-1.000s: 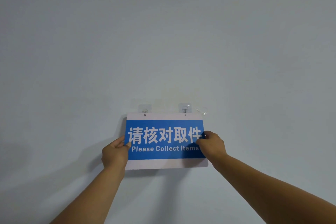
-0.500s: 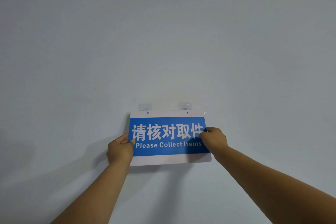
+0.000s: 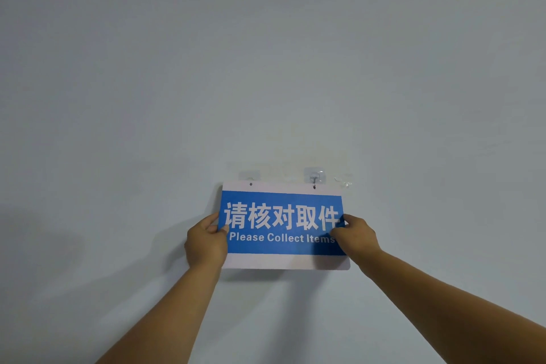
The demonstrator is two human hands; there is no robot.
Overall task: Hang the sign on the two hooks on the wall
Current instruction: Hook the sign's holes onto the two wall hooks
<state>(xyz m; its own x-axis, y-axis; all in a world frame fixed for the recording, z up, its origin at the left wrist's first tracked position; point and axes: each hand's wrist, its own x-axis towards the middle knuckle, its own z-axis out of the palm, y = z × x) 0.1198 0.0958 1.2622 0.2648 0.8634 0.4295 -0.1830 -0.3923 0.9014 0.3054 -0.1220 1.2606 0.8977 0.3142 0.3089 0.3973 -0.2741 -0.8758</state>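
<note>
A white sign [image 3: 285, 261] with a blue panel reading "Please Collect Items" is held flat against the wall. My left hand [image 3: 206, 244] grips its left edge and my right hand [image 3: 356, 237] grips its right edge. Two small holes sit along the sign's top edge. Two clear adhesive hooks are stuck to the wall just above: the left hook [image 3: 250, 175] is partly covered by the sign's top edge, and the right hook [image 3: 315, 176] shows directly above the right hole. Whether either hook passes through a hole I cannot tell.
A plain pale wall [image 3: 266, 68] fills the view. A scrap of clear film [image 3: 342, 181] sticks to the wall just right of the right hook.
Both hands have raised the sign and shifted it slightly right, so its top edge now reaches the hooks and covers part of the left one.
</note>
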